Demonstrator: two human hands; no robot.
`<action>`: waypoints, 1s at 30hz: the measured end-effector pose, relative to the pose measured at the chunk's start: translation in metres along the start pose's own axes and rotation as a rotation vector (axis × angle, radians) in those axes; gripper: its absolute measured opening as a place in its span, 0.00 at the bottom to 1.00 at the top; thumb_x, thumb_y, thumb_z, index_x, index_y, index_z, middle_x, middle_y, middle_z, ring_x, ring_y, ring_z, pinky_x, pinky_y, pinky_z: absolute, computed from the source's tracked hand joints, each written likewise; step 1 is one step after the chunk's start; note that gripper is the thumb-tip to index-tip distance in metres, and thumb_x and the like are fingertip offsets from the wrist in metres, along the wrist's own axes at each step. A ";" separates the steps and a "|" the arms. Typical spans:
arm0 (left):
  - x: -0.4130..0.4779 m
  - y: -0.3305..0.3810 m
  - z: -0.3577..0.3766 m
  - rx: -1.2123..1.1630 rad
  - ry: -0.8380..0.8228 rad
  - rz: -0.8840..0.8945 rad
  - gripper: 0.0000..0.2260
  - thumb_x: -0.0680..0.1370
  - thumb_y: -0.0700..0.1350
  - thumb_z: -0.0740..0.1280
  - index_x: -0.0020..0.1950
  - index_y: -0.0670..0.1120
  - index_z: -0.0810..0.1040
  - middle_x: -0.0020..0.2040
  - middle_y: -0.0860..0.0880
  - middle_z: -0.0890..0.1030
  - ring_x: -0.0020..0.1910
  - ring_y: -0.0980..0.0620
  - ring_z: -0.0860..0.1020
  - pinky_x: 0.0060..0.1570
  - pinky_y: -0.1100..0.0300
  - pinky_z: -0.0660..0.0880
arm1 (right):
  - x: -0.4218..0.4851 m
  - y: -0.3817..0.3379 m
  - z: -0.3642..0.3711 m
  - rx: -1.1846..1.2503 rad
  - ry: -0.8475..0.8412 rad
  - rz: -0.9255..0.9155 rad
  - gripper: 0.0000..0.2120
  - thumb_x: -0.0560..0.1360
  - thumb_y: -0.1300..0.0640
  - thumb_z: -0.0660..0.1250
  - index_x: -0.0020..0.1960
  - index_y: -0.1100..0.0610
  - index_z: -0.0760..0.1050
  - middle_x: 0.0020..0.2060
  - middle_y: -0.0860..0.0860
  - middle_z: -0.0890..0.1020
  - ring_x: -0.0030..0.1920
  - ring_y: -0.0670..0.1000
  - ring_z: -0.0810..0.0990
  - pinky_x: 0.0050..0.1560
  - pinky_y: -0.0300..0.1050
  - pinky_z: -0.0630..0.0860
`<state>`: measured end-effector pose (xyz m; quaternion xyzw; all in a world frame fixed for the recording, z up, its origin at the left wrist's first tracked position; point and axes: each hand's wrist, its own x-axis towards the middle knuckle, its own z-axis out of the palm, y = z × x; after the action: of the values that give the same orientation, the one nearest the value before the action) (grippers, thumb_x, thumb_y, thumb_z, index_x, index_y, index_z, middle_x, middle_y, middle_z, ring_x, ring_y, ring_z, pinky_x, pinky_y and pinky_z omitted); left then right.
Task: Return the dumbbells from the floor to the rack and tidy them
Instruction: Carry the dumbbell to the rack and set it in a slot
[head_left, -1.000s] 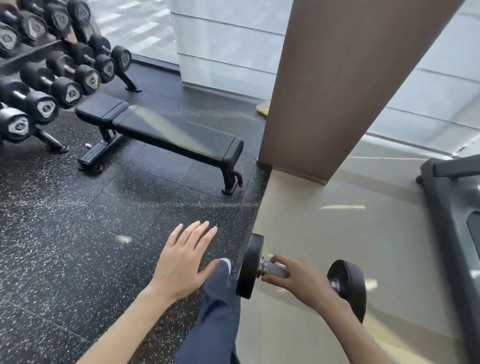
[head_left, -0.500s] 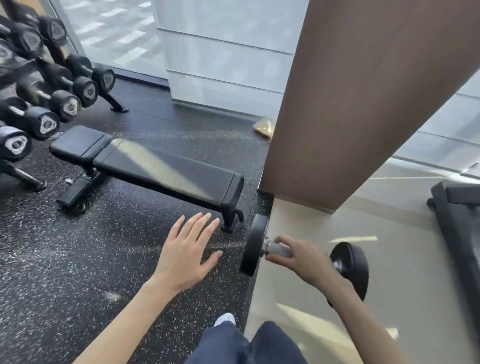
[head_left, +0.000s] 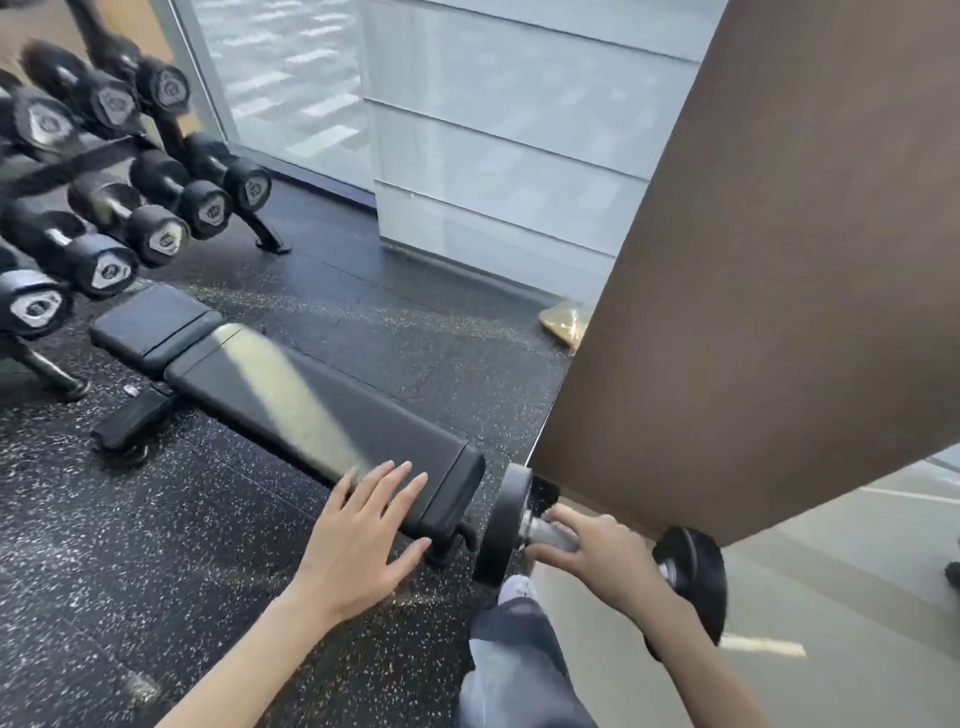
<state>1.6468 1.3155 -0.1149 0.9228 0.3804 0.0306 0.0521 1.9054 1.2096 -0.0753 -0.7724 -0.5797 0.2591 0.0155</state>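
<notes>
My right hand (head_left: 602, 556) grips the metal handle of a black round-headed dumbbell (head_left: 506, 525), which hangs off the floor at lower right, its far head showing behind my wrist. My left hand (head_left: 363, 540) is held out flat with fingers spread, in the air in front of the near end of the bench and holding nothing. The dumbbell rack (head_left: 62, 166) stands at the far left, two tiers filled with several black dumbbells (head_left: 156, 234) with silver end badges.
A black flat bench (head_left: 311, 410) lies diagonally between me and the rack. A brown column (head_left: 753, 260) rises close on the right. Frosted glass wall at the back, a yellow packet (head_left: 566, 322) at its foot. My leg and shoe (head_left: 514, 592) are below.
I have walked forward: the bench and rack are closer and larger. The dumbbell stays in my right hand, and my left hand now hovers in front of the bench end.
</notes>
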 end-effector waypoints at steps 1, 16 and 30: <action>0.024 0.004 -0.003 0.000 0.010 -0.019 0.28 0.77 0.62 0.55 0.72 0.47 0.69 0.69 0.48 0.72 0.70 0.48 0.68 0.69 0.48 0.58 | 0.021 0.011 -0.016 -0.022 -0.007 -0.013 0.25 0.70 0.30 0.58 0.59 0.44 0.69 0.50 0.51 0.81 0.51 0.55 0.78 0.45 0.46 0.71; 0.177 0.010 -0.016 0.054 0.074 -0.383 0.28 0.77 0.60 0.55 0.71 0.45 0.70 0.68 0.46 0.73 0.69 0.46 0.69 0.68 0.45 0.62 | 0.219 0.059 -0.125 -0.189 -0.105 -0.358 0.23 0.69 0.29 0.58 0.56 0.43 0.69 0.47 0.51 0.81 0.50 0.57 0.78 0.46 0.47 0.70; 0.257 -0.045 -0.010 0.063 -0.014 -0.710 0.31 0.80 0.61 0.42 0.66 0.46 0.76 0.62 0.45 0.78 0.63 0.45 0.75 0.66 0.44 0.62 | 0.368 0.000 -0.168 -0.283 -0.202 -0.622 0.25 0.69 0.28 0.58 0.57 0.43 0.68 0.49 0.53 0.81 0.52 0.58 0.78 0.43 0.47 0.68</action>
<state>1.7960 1.5292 -0.1062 0.7343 0.6780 -0.0076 0.0335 2.0467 1.5882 -0.0708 -0.5241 -0.8158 0.2341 -0.0709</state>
